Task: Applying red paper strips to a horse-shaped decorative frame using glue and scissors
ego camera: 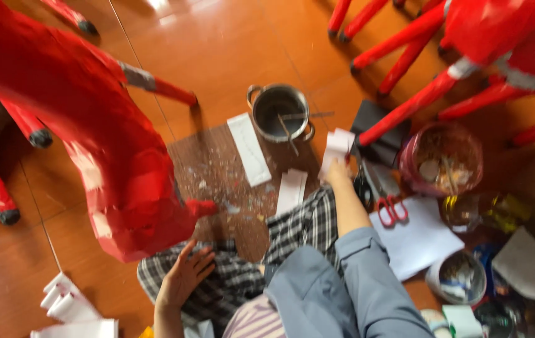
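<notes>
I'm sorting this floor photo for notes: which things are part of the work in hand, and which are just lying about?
In hand:
right hand holding white paper strip
left hand beside red figure
metal pot

Lying about:
red scissors
white sheet
pink tub

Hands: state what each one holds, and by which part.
The right hand pinches a white paper strip by its lower end. The left hand holds nothing, open beside the red figure.

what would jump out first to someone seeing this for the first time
A big red paper-covered animal figure fills the left, its belly just above the left hand. At centre a steel pot stands on the orange floor. Beside it, the right hand holds a white paper strip.
</notes>
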